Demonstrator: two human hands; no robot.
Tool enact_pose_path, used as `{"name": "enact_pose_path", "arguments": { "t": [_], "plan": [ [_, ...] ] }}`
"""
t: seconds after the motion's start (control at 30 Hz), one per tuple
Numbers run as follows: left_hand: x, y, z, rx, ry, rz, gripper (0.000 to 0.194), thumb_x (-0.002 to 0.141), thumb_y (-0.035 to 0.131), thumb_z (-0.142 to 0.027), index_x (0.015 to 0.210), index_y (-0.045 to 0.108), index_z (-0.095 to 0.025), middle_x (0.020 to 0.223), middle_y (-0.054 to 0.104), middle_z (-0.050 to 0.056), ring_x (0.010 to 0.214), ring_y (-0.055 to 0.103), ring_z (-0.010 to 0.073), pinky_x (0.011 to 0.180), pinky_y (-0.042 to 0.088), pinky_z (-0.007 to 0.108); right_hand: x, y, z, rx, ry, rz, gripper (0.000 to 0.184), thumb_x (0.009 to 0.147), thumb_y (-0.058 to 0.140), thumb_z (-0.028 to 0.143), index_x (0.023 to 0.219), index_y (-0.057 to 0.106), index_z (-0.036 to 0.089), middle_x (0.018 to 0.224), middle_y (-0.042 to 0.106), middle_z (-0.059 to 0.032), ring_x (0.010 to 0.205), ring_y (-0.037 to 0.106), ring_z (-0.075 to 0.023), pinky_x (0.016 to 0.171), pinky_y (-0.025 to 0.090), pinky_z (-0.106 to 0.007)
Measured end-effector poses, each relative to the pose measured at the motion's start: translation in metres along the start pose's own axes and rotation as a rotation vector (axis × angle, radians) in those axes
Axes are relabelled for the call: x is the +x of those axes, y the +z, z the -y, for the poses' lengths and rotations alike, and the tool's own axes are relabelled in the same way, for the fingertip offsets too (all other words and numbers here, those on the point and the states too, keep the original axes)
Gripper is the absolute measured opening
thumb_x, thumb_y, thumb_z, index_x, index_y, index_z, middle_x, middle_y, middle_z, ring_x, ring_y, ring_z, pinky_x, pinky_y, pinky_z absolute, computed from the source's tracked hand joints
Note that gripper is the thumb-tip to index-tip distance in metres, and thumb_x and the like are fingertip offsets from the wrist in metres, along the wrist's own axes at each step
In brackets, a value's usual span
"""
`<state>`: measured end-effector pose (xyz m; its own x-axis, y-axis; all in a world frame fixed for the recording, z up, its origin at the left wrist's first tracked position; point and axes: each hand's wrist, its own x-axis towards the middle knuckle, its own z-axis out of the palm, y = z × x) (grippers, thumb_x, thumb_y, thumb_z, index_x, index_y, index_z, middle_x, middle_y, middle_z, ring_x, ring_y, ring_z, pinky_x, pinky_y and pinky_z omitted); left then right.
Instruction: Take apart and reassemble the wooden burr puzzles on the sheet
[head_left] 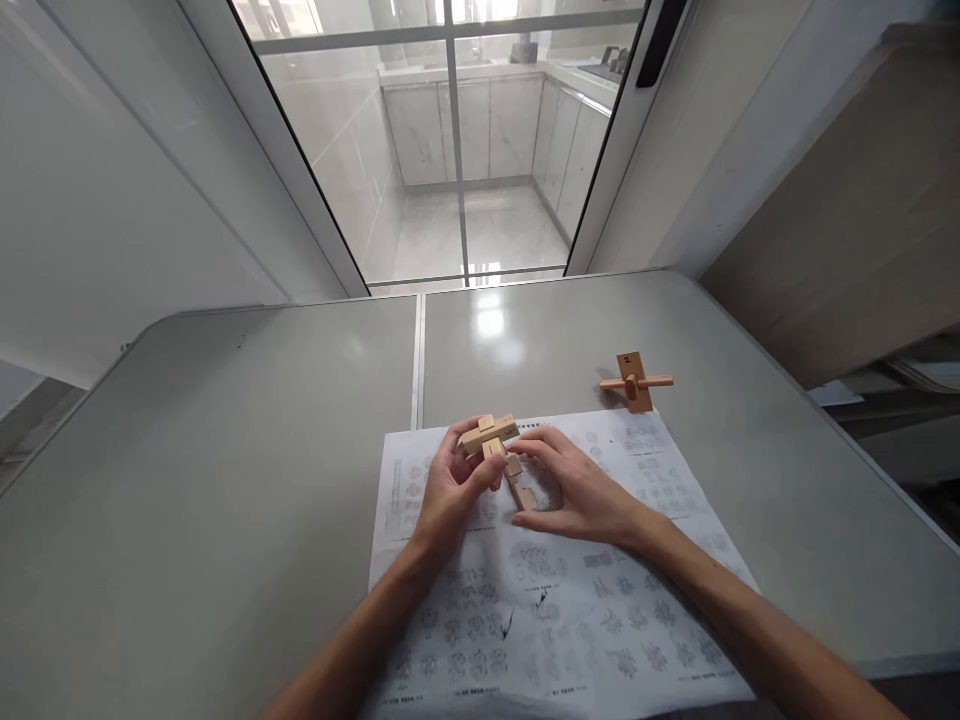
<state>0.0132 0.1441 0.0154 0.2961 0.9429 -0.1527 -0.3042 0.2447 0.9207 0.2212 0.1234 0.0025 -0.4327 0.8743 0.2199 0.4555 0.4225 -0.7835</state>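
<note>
Several light wooden blocks [489,436] form a crossed cluster in the left hand [448,480], above the far part of a printed sheet [555,640]. The left hand pinches the cluster, thumb on the near side and fingers curled behind. The cluster's top bar has its long axis running sideways, its right end tipped slightly away from the person; a second bar crosses beneath it, pointing toward the person. Below, a notched block [519,490] slants nearer and to the right; whether it is joined to the cluster cannot be told. The right hand [589,490] is spread, thumb and forefinger apart around the notched block, and contact is unclear.

Rows of small diagrams cover the sheet, which lies on the grey tabletop [225,450]. By its far right corner stands a wooden cross-shaped piece [640,396], its plate marked 2 and its rod lying left to right.
</note>
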Motion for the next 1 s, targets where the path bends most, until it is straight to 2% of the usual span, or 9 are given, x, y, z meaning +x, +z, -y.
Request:
{"name": "enact_pose_path", "arguments": {
  "t": [0.07,0.2,0.27,0.33,0.43,0.5,0.67,0.83,1.0],
  "plan": [
    [0.000,0.000,0.000,-0.003,-0.002,0.004,0.056,0.085,0.086,-0.042,0.129,0.057,-0.021,0.099,0.069,0.003,0.076,0.059,0.0119,0.069,0.048,0.024,-0.001,-0.002,-0.002,-0.056,-0.010,0.048,0.081,0.080,0.090,0.042,0.148,0.049,0.031,0.141,0.052,-0.0136,0.131,0.051,-0.0354,0.107,0.052,-0.054],
    [0.000,-0.001,0.002,0.007,0.005,0.009,0.054,0.087,0.085,-0.040,0.130,0.057,-0.022,0.108,0.071,0.005,0.083,0.063,0.0130,0.070,0.049,0.023,-0.001,-0.002,-0.007,-0.047,0.004,0.007,0.067,0.082,0.089,0.037,0.140,0.055,0.032,0.141,0.054,-0.0123,0.135,0.050,-0.0356,0.109,0.051,-0.056],
    [0.000,-0.001,0.002,0.016,0.018,0.022,0.054,0.087,0.085,-0.037,0.131,0.056,-0.023,0.113,0.072,0.007,0.087,0.066,0.0145,0.071,0.050,0.023,-0.001,-0.001,-0.008,0.046,0.060,-0.051,0.063,0.082,0.088,0.033,0.136,0.056,0.031,0.135,0.059,-0.0104,0.123,0.059,-0.0316,0.101,0.056,-0.050],
    [0.001,0.000,0.003,0.016,0.033,0.050,0.056,0.086,0.086,-0.034,0.132,0.055,-0.024,0.118,0.072,0.008,0.093,0.068,0.0169,0.076,0.052,0.026,-0.002,0.000,-0.007,0.168,0.163,-0.085,0.064,0.081,0.089,0.031,0.135,0.055,0.031,0.114,0.067,-0.0059,0.099,0.066,-0.0254,0.084,0.060,-0.042],
    [0.000,0.001,0.002,0.033,0.050,0.098,0.062,0.084,0.088,-0.030,0.136,0.054,-0.026,0.121,0.071,0.008,0.099,0.069,0.0190,0.088,0.054,0.031,-0.003,-0.002,-0.005,0.390,0.289,-0.057,0.066,0.080,0.090,0.032,0.135,0.053,0.031,0.085,0.064,0.0028,0.076,0.062,-0.0183,0.070,0.057,-0.034],
    [-0.001,0.001,0.002,0.062,0.065,0.121,0.065,0.084,0.088,-0.029,0.138,0.053,-0.027,0.121,0.071,0.007,0.097,0.068,0.0183,0.091,0.054,0.033,-0.002,-0.005,-0.004,0.545,0.316,-0.017,0.067,0.081,0.089,0.035,0.137,0.053,0.030,0.090,0.065,0.0017,0.077,0.063,-0.0170,0.070,0.056,-0.032],
    [-0.005,0.002,0.001,0.140,0.081,0.169,0.067,0.083,0.088,-0.030,0.140,0.052,-0.030,0.122,0.069,0.008,0.087,0.068,0.0166,0.087,0.055,0.035,0.002,-0.012,-0.003,0.814,0.327,0.059,0.073,0.077,0.093,0.038,0.140,0.057,0.028,0.122,0.068,-0.0070,0.084,0.067,-0.0167,0.070,0.057,-0.031],
    [-0.007,0.002,0.001,0.244,0.096,0.179,0.067,0.083,0.088,-0.030,0.140,0.053,-0.030,0.121,0.069,0.008,0.089,0.069,0.0180,0.077,0.054,0.029,0.003,-0.015,-0.005,0.980,0.332,0.152,0.072,0.077,0.093,0.032,0.141,0.060,0.025,0.123,0.070,-0.0084,0.088,0.067,-0.0173,0.072,0.055,-0.030],
    [-0.008,0.005,-0.001,0.319,0.128,0.183,0.067,0.083,0.089,-0.028,0.140,0.053,-0.031,0.113,0.067,0.004,0.079,0.062,0.0125,0.071,0.053,0.027,0.002,-0.017,-0.005,0.994,0.299,0.155,0.068,0.078,0.093,0.040,0.138,0.064,0.023,0.114,0.073,-0.0077,0.097,0.067,-0.0217,0.078,0.054,-0.032]
  ]
}}
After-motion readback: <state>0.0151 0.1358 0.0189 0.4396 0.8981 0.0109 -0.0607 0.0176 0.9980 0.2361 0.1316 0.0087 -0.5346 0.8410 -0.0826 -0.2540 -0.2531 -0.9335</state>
